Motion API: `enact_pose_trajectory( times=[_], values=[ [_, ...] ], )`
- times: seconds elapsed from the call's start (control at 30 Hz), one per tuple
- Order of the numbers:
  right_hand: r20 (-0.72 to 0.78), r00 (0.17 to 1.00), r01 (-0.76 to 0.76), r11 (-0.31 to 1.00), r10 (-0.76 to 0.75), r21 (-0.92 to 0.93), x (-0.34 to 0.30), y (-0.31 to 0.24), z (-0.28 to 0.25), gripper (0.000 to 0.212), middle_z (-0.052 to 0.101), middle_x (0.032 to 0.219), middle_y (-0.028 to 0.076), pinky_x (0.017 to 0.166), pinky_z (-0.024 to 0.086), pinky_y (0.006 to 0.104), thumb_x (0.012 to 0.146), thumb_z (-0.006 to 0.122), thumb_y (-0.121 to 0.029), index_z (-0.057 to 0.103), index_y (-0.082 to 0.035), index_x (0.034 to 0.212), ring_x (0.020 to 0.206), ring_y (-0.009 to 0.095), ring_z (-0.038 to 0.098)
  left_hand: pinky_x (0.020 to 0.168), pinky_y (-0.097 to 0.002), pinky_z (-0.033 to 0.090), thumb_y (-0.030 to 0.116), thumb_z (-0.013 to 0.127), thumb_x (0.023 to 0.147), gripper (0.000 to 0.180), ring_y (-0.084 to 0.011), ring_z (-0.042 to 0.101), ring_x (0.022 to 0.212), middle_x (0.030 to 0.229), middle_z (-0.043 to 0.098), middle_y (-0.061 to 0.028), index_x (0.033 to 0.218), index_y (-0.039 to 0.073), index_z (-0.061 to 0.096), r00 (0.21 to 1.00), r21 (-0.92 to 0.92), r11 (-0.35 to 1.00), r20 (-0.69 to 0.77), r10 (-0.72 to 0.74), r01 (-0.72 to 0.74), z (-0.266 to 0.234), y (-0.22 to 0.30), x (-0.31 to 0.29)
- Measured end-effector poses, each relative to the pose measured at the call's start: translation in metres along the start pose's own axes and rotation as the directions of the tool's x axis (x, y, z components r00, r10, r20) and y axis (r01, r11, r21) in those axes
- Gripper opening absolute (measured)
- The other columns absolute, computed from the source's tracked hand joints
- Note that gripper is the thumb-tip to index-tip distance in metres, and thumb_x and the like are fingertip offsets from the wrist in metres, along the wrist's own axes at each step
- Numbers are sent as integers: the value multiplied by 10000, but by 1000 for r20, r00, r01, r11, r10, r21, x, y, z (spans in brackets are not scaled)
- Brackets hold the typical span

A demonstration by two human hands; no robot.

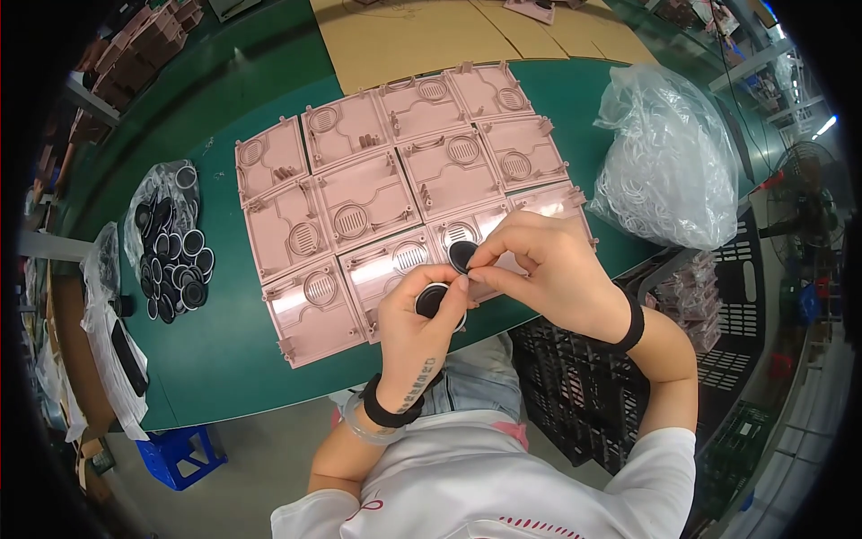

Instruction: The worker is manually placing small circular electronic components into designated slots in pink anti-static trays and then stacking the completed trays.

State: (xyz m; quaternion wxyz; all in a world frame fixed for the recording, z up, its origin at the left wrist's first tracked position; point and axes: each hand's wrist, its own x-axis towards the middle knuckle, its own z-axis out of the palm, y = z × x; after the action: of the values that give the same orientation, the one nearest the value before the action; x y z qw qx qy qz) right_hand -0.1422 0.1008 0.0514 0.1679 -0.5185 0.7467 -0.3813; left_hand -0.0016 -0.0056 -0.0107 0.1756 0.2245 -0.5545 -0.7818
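Currently, both hands are raised over the near row of pink panels, close to the table's front edge, fingertips meeting. Left hand (409, 328): grasping; a white-rimmed black disc (432, 300) sits in the curl between thumb and index finger, face visible. The tips of that thumb and index finger also reach the lower edge of a second black disc (462, 255). Right hand (561, 269): pinching this second disc at its right edge, thumb and index finger together. Whether a white ring is fitted on disc 2: cannot tell, as the fingers hide part of its edge.

Position of the 2 discs: held above the panels, side by side, the second farther from the body than the first.

Work surface: green table (211, 382). On it, 12 pink panels (359, 193), 3 rows of 4, each with a round slotted grille. Left of the panels, a loose heap of black discs (175, 278), many with white rims, spilling from a clear plastic bag (136, 211). Right of the panels, a larger clear bag (664, 162) filled with white rings. Far side: flat brown cardboard (404, 40). Beside the person's right, below table level: black crate (575, 386). Lower left: blue stool (180, 458) on the floor.
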Motion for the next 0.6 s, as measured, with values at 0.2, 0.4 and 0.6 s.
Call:
enact_pose_trajectory(
  times=[0.2, 0.4, 0.6],
  values=[
    [-32, 999, 37, 998, -38, -52, -3, 1, 5, 123, 634, 794, 38, 492, 397, 237, 762, 727, -71, 680, -45, 872, 552, 120, 495, 550, -169, 441, 77, 599, 917, 100, -50, 583, 678, 766, 637, -36, 956, -16, 608, 999, -50, 998, -14, -50, 50, 0, 0, 1],
    [-79, 992, 87, 981, -102, -175, -5, 2, 11, 153, 631, 780, 50, 487, 471, 261, 742, 740, -82, 658, -44, 866, 572, 156, 591, 563, -178, 446, 70, 598, 915, 100, -56, 588, 672, 768, 634, -36, 949, -23, 612, 991, 143, 981, -15, 132, -128, 1, -5, 1],
    [-84, 989, 101, 973, -121, -206, -3, 2, 13, 150, 628, 772, 51, 491, 487, 264, 732, 735, -73, 647, -48, 852, 576, 167, 611, 579, -188, 450, 66, 592, 916, 94, -65, 596, 676, 769, 630, -40, 938, -22, 617, 993, 143, 984, -27, 114, -109, 2, -3, 0]
  ],
)
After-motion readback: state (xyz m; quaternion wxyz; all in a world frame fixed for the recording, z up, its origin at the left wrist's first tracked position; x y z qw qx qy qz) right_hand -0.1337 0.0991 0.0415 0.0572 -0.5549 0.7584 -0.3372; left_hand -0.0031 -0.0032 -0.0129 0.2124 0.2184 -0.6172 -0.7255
